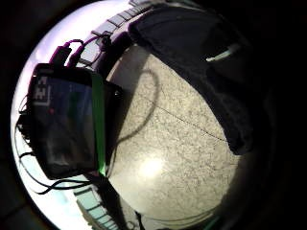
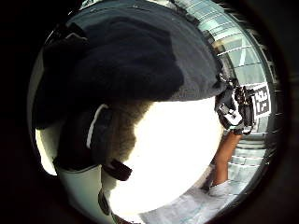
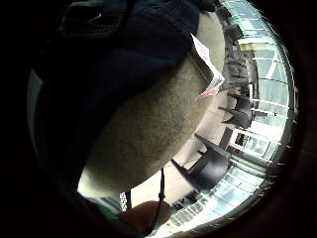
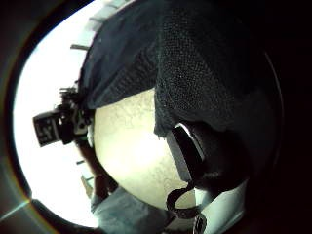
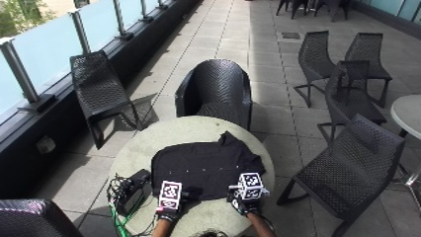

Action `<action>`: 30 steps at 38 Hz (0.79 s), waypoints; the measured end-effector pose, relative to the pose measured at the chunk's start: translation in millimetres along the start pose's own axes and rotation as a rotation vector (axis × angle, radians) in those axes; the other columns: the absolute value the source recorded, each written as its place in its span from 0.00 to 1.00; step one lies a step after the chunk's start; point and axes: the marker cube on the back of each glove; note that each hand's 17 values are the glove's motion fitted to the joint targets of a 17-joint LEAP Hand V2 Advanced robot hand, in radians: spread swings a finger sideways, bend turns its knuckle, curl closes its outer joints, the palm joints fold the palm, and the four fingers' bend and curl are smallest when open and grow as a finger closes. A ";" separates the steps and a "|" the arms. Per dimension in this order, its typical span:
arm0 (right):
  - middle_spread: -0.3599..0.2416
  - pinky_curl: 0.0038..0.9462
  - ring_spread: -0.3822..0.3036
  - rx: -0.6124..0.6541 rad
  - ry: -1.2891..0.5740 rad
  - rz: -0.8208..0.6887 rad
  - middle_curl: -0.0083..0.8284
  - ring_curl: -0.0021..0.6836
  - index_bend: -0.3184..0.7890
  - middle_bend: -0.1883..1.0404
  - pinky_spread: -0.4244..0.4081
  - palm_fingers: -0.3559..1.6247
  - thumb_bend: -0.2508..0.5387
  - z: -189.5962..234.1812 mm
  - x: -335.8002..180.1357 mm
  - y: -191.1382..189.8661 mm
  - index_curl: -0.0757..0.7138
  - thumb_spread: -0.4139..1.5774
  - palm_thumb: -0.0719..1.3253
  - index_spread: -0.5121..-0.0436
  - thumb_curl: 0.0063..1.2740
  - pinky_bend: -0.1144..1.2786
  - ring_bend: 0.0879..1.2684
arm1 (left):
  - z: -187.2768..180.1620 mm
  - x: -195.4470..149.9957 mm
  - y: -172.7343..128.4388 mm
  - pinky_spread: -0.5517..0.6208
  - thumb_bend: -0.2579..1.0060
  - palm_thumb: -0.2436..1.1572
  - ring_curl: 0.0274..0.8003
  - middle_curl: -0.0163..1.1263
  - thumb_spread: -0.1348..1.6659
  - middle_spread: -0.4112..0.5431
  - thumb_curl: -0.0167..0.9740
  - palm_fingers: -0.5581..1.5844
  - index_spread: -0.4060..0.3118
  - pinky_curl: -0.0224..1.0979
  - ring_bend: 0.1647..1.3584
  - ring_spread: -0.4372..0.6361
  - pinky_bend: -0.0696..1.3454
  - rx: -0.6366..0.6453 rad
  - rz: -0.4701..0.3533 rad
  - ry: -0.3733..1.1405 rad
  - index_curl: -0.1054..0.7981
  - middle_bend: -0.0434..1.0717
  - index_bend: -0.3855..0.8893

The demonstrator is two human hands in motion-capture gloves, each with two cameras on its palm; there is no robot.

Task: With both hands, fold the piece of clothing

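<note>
On a sunlit terrace, at lower centre of the outside view, a person leaned over a round stone table point(image 5: 204, 129) on which a black shirt point(image 5: 207, 169) lay spread flat. Both gloved hands sat at its near hem, the left hand point(image 5: 170, 213) toward the lower left, the right hand point(image 5: 244, 203) just to its right. Palm views showed dark cloth close against each palm, yet whether the fingers were curled round the hem or merely resting on it could not be told. To fold cleanly, both hands would probably need an even hold on the hem at matching points, lifting together and carrying it toward the collar so the edges meet without creases. A black device point(image 5: 132, 187) with cables lay at the table's left edge; dark chairs point(image 5: 214, 90) stood behind. A white tag point(image 3: 208, 69) showed at the shirt's edge, its print unreadable.
</note>
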 end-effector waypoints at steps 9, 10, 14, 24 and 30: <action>0.34 0.29 0.44 0.447 0.080 -0.089 0.40 0.36 0.58 0.38 0.66 0.52 0.47 37.6 27.1 -80.2 0.48 0.80 0.54 0.27 0.24 0.36 0.25 | -33.1 8.2 -5.0 0.60 0.29 0.54 0.34 0.31 0.75 0.28 0.33 0.70 0.28 0.30 0.36 0.31 0.21 0.294 0.018 -0.205 0.51 0.23 0.54; 0.31 0.28 0.39 0.491 0.092 -0.106 0.41 0.37 0.59 0.39 0.62 0.59 0.51 36.3 27.3 -81.8 0.49 0.80 0.57 0.29 0.24 0.34 0.28 | -34.2 7.4 0.5 0.55 0.30 0.57 0.34 0.31 0.75 0.25 0.34 0.74 0.26 0.30 0.36 0.28 0.21 0.273 0.020 -0.204 0.52 0.23 0.54; 0.25 0.29 0.25 0.500 0.098 -0.179 0.45 0.43 0.53 0.44 0.46 0.79 0.55 24.5 27.3 -66.6 0.50 0.80 0.65 0.36 0.26 0.35 0.36 | -41.3 7.3 25.9 0.41 0.32 0.64 0.38 0.35 0.73 0.17 0.37 0.83 0.18 0.33 0.36 0.17 0.23 0.166 0.043 -0.092 0.53 0.30 0.51; 0.20 0.36 0.18 0.053 0.010 -0.336 0.54 0.59 0.43 0.55 0.22 0.90 0.52 -19.5 31.0 -13.3 0.55 0.79 0.69 0.42 0.24 0.37 0.51 | -83.5 1.2 71.7 0.24 0.32 0.71 0.48 0.41 0.74 0.08 0.38 0.91 0.11 0.38 0.47 0.06 0.28 -0.172 0.166 0.119 0.56 0.39 0.44; 0.20 0.37 0.20 -0.024 0.031 -0.355 0.57 0.64 0.44 0.59 0.16 0.90 0.50 -76.7 21.4 -26.2 0.57 0.79 0.71 0.44 0.24 0.38 0.57 | -132.5 0.9 65.9 0.17 0.32 0.74 0.53 0.43 0.76 0.06 0.38 0.91 0.11 0.41 0.54 0.04 0.36 -0.257 0.179 0.046 0.57 0.40 0.43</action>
